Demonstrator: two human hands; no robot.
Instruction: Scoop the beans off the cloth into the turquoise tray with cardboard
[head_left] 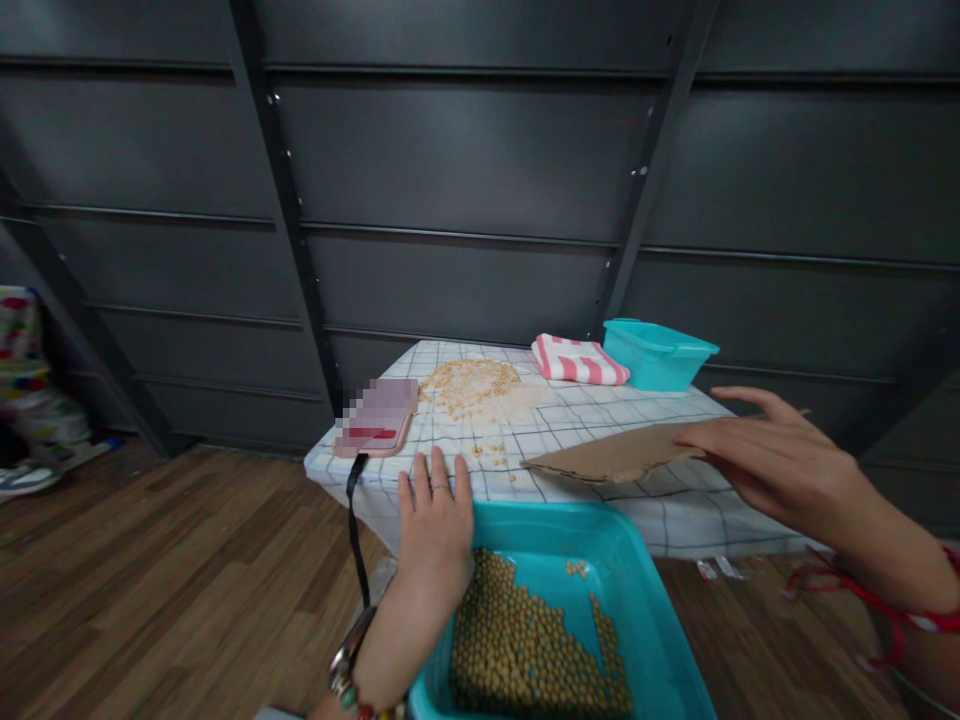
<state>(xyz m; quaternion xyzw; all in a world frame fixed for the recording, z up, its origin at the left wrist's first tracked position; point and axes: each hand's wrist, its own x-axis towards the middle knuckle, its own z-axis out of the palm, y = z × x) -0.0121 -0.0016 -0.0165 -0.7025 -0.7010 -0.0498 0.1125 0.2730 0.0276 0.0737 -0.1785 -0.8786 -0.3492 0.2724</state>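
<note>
My right hand (pixel 780 455) grips a flat piece of brown cardboard (pixel 615 452), tilted low over the table's front part. Fingers stretched, my left hand (pixel 437 520) rests at the table's near edge, beside the left rim of a large turquoise tub (pixel 637 560). Inside the tub lie many round yellowish beans (pixel 525 640), with part of the blue bottom showing. On the checked tablecloth (pixel 592 415), a spread of yellow kernels and whitish grains (pixel 480 388) lies beyond the cardboard. A few loose kernels (pixel 489 457) are scattered nearer the edge.
A pink-cased phone (pixel 379 420) lies at the table's left, a black strap (pixel 355 530) hanging from it. Toward the back right are a folded pink-and-white striped cloth (pixel 577 360) and a small turquoise basin (pixel 660 358). A dark panelled wall (pixel 457 150) stands behind.
</note>
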